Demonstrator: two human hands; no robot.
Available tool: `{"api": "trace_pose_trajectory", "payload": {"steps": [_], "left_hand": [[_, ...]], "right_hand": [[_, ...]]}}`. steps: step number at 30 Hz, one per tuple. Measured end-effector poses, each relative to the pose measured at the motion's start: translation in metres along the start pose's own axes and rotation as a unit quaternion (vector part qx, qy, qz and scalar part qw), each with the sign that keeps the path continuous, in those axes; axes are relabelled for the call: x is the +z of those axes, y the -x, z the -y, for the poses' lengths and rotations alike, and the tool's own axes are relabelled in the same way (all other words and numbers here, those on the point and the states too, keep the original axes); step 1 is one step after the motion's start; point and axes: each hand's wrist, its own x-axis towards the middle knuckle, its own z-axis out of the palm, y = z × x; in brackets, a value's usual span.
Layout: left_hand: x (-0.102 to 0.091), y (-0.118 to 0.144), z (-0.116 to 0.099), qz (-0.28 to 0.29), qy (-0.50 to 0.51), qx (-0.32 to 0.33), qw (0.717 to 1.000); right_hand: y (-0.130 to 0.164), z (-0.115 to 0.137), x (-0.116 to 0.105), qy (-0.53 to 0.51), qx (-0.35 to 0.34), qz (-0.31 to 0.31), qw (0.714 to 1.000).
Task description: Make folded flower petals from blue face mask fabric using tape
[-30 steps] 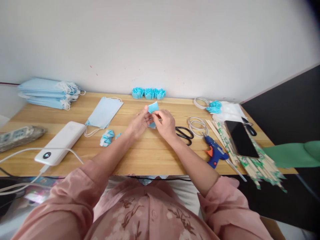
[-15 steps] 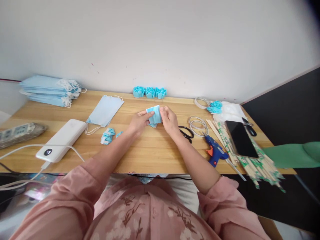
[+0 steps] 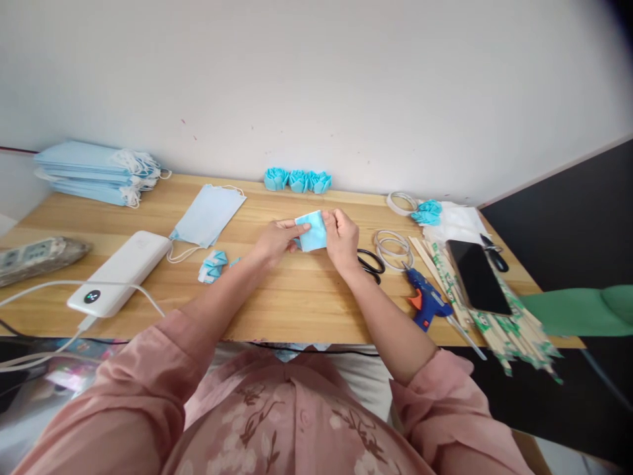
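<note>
A small blue-and-white folded piece of face-mask fabric [image 3: 313, 232] is held above the middle of the table. My left hand [image 3: 277, 240] pinches its left side, thumb on top. My right hand [image 3: 342, 236] grips its right edge with closed fingers. Just left of my left forearm lie folded blue-and-white pieces [image 3: 213, 266], one small bit partly hidden by the arm. Black scissor handles [image 3: 370, 265] show beside my right wrist; the blades are hidden. Behind my hands, three blue fabric flowers [image 3: 297, 180] stand in a row against the wall.
Left: a stack of face masks [image 3: 93, 173], a single mask [image 3: 208, 214], a white power bank [image 3: 121, 274] and a power strip [image 3: 37, 258]. Right: tape rolls [image 3: 393, 251], a blue glue gun [image 3: 428, 300], a phone [image 3: 477, 277], wrapped chopsticks [image 3: 514, 336] and another blue flower [image 3: 426, 212].
The folded fabric has shifted slightly right and turned, showing more of its flat face. My right hand has moved a little right with its edge.
</note>
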Motion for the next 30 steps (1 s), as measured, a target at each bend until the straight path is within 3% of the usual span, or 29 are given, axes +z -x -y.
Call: {"api": "trace_pose_trajectory", "payload": {"steps": [5, 11, 18, 22, 30], "left_hand": [[0.000, 0.001, -0.001, -0.012, -0.001, 0.022, 1.000], [0.003, 0.002, -0.003, -0.032, 0.003, 0.030, 0.999], [0.003, 0.002, -0.005, -0.054, -0.010, 0.049, 0.997], [0.002, 0.001, -0.006, -0.056, 0.004, 0.044, 0.997], [0.002, 0.000, -0.007, -0.057, 0.048, 0.053, 0.996]], "right_hand": [[0.003, 0.000, -0.003, -0.102, 0.021, 0.069, 0.992], [0.002, 0.002, 0.000, -0.138, 0.050, 0.116, 0.982], [0.000, 0.003, 0.001, -0.134, 0.026, 0.143, 0.980], [-0.002, -0.001, 0.002, -0.111, 0.020, 0.127, 0.985], [-0.003, -0.008, 0.004, -0.166, 0.035, 0.144, 0.975]]}}
